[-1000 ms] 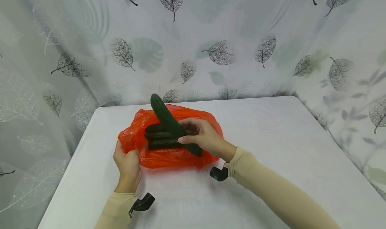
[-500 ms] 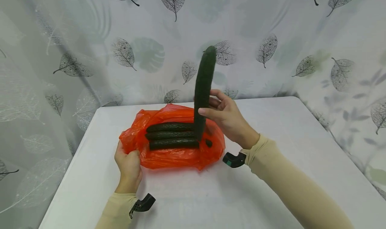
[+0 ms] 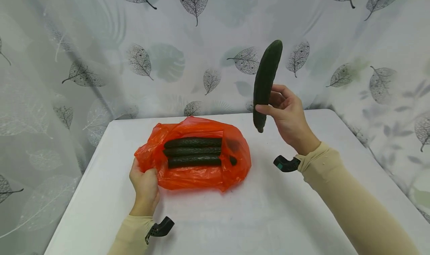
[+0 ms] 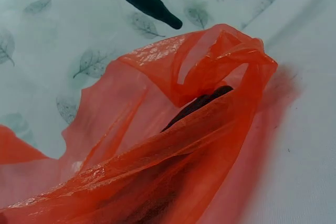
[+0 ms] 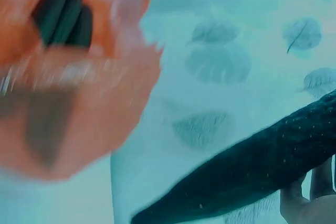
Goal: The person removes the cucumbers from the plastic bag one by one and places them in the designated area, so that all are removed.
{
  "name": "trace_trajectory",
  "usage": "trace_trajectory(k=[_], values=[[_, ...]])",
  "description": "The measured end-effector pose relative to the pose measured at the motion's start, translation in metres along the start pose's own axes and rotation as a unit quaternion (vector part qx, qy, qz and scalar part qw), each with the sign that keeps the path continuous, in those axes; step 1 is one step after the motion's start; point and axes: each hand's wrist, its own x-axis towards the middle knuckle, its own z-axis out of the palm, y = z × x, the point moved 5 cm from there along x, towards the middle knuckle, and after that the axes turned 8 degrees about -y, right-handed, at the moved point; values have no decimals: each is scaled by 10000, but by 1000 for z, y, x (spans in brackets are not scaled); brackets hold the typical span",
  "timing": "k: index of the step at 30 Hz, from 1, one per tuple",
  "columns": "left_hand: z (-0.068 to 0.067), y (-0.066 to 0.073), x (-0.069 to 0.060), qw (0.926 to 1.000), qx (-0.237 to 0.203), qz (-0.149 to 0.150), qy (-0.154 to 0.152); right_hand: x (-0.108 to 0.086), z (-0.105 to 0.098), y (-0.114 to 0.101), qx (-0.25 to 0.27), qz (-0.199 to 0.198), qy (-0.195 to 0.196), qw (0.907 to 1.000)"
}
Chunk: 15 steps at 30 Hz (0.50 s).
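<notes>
A dark green cucumber (image 3: 267, 77) stands nearly upright in the air in the head view, pinched near its lower end by my right hand (image 3: 289, 117). The same cucumber (image 5: 247, 171) slants across the right wrist view with fingertips (image 5: 299, 203) under it. At the left end of a thin red plastic bag (image 3: 188, 178), my left hand (image 3: 146, 187) grips the bag's edge between thumb and fingers. Inside the bag's opening, three cucumbers (image 3: 193, 151) lie side by side, their right ends covered by the red film. In the left wrist view the bag (image 4: 210, 140) hides most of them.
The bag lies on a white table (image 3: 215, 221), left of its middle. A leaf-patterned curtain (image 3: 215, 42) hangs behind the table and along both sides. Each wrist wears a black camera mount (image 3: 161, 227).
My right hand has lifted the cucumber out of the bag and carried it up and to the right, turning it from slanted to nearly upright. The left hand stays on the bag.
</notes>
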Motion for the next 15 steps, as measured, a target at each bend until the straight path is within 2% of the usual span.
trace_trajectory(k=[5, 8, 11, 15], values=[[-1, -1, 0, 9999, 109, 32, 24, -3, -18, 9, -620, -114, 128, 9979], [-2, -1, 0, 9998, 104, 128, 59, -6, -29, 15, -1169, -125, 161, 9929], [-2, 0, -1, 9998, 62, 190, 87, -10, -38, 20, -1977, -19, 199, 9801], [-2, 1, 0, 9998, 9, 190, 74, -15, -52, 27, -2890, 283, 232, 9566]])
